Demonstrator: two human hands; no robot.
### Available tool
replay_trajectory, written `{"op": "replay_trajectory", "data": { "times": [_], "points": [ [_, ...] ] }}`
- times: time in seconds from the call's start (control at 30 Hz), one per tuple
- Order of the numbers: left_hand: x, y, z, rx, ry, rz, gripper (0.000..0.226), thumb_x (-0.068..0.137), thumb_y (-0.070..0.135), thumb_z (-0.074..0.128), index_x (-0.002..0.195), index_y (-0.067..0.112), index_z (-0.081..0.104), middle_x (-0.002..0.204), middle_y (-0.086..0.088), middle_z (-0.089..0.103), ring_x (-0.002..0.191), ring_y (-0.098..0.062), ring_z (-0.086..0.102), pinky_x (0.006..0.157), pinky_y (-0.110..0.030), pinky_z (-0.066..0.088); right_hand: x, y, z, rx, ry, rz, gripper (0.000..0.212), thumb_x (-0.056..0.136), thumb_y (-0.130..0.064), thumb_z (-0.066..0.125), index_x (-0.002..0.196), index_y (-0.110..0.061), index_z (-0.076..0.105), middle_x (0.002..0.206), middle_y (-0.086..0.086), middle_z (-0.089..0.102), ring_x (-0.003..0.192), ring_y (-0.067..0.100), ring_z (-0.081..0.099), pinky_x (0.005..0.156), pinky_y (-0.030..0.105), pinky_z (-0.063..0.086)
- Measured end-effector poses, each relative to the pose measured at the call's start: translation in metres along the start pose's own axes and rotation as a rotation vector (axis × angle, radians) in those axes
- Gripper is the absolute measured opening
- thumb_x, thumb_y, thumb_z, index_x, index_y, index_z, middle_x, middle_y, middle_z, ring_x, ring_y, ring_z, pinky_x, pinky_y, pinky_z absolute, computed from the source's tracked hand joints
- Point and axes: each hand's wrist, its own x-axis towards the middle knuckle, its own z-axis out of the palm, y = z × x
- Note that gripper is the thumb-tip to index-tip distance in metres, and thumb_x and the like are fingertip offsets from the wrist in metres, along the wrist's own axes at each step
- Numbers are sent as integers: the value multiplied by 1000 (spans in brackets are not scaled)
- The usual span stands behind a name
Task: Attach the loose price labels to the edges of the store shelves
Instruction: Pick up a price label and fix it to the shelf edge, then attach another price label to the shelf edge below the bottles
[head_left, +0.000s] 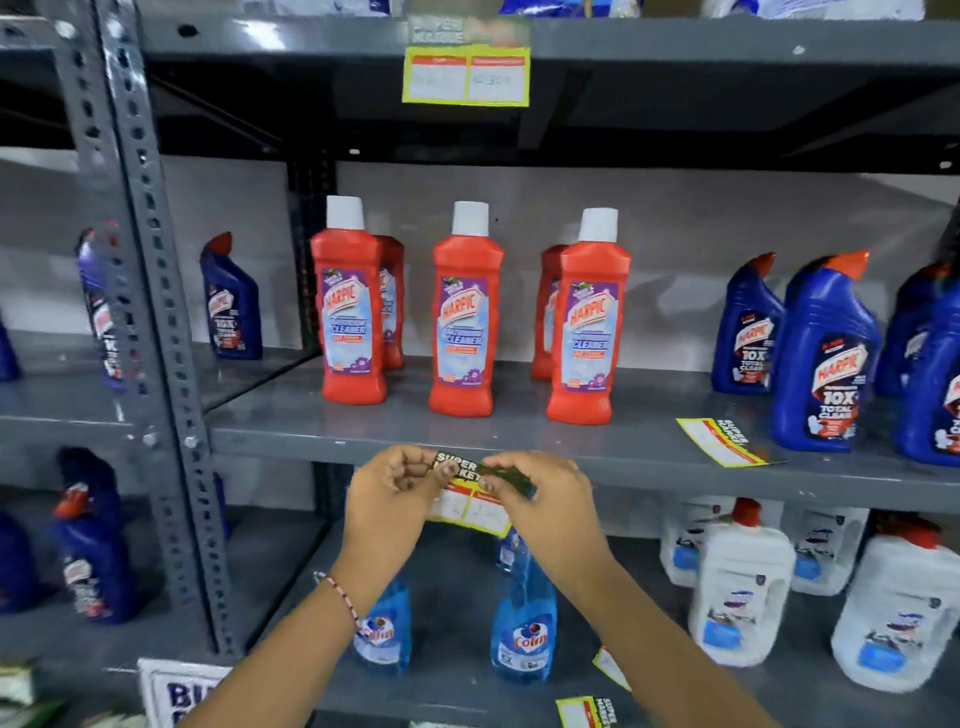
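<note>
A yellow-bordered price label (470, 506) with a black "SUPER MARKET" top strip is held against the front edge of the middle grey shelf (649, 475). My left hand (392, 499) pinches its upper left corner and my right hand (535, 493) pinches the black strip on the right. A second loose label (724, 441) lies flat on the same shelf, to the right. One label (466, 75) hangs from the top shelf edge. Two more labels (587, 712) (613, 667) lie on the lower shelf.
Three red Harpic bottles (462, 317) stand in front on the middle shelf, blue Harpic bottles (826, 353) at the right. Below are blue Colin spray bottles (522, 629) and white jugs (737, 587). A perforated grey upright (156, 291) divides the racks at left.
</note>
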Motion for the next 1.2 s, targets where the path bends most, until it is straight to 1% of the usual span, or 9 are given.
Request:
{"op": "replay_trajectory", "data": {
  "times": [0.1,0.17,0.27,0.47,0.67,0.77,0.9,1.07,1.2],
  "points": [
    [8,-6,-12,106,11,34,18,75,12,80,68,15,64,65,-4,69,56,-4,62,51,-10,47,10,-3,22,-54,24,-77,12,81,-22,71,91,-24,77,81,-6,75,75,11,67,75,39,53],
    [13,-7,-18,156,18,41,21,74,14,80,65,16,62,62,0,67,54,-1,62,50,-8,46,15,-5,31,-104,59,-101,12,81,-22,71,91,-24,77,80,-5,73,76,13,65,76,38,48],
    [20,-11,-23,204,52,30,24,73,24,82,65,16,60,67,-6,71,64,-16,69,55,-19,50,18,-11,36,-179,96,-86,12,80,-24,74,91,-24,77,86,-7,75,84,13,65,82,31,38],
    [24,-11,-22,149,23,16,20,78,18,78,72,5,63,73,-14,73,73,-28,73,63,-37,58,22,-11,42,-147,152,-29,6,79,-25,75,85,-26,76,83,-10,75,82,10,64,84,38,41],
    [28,-8,-23,284,80,55,29,75,30,79,67,8,62,61,-1,68,58,-12,67,50,-21,52,23,-10,47,-181,162,-31,7,78,-23,77,85,-25,76,84,-6,71,84,15,62,84,44,42],
    [27,-2,-30,388,181,102,38,72,37,80,69,11,53,53,3,55,49,-10,50,49,-26,44,23,-11,43,-147,172,5,10,79,-17,76,87,-23,74,90,-5,58,91,13,52,86,45,46],
    [31,1,-44,339,240,323,27,81,9,70,75,21,46,64,-8,51,56,-14,45,56,-29,43,12,-10,18,-183,274,-61,37,78,9,60,95,-22,72,100,-3,55,97,14,48,82,43,49],
    [24,21,-11,276,59,482,21,82,-1,63,84,19,60,83,1,65,74,-12,60,68,-17,49,9,-1,-29,-188,399,50,32,81,-1,63,98,-28,68,104,-7,60,95,8,49,83,46,49],
    [23,35,56,160,-266,351,32,82,1,64,78,33,63,82,12,69,75,-5,65,74,-10,49,9,27,-90,-339,399,255,27,81,-13,65,101,-31,66,110,-2,64,105,20,56,92,50,46]
  ]
}}
